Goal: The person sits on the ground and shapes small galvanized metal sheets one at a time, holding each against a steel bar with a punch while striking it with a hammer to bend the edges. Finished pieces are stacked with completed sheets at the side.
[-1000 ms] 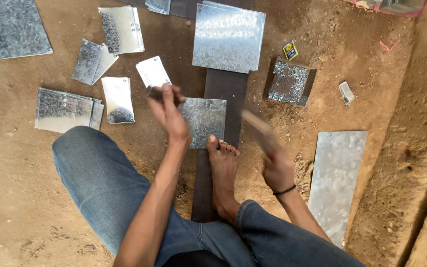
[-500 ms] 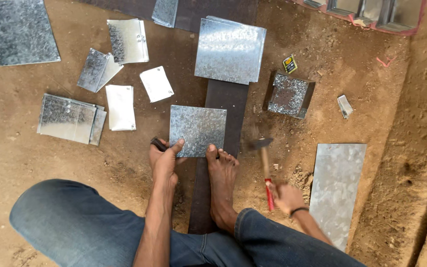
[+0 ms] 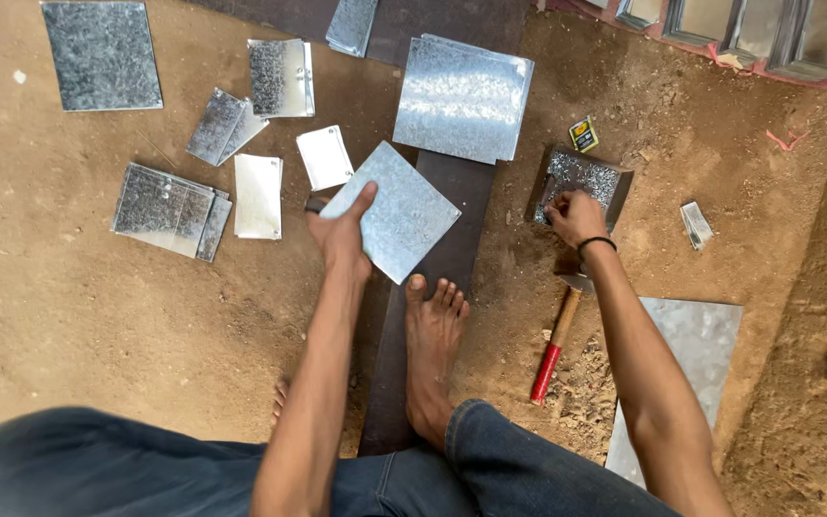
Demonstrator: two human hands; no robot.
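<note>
Sheet (image 3: 396,215) pinched in my left hand (image 3: 340,239), thumb on top. Right hand (image 3: 574,215) fingers curled into the small tray (image 3: 614,182); contents hidden. Keep sheet flat over plank (image 3: 433,278).

head view, steeply down, close overhead

A small square yellow-and-black packet with a touch of green (image 3: 583,134) lies on the brown dirt floor (image 3: 69,316), just beyond a shallow grey metal tray (image 3: 614,182) at upper right.
</note>
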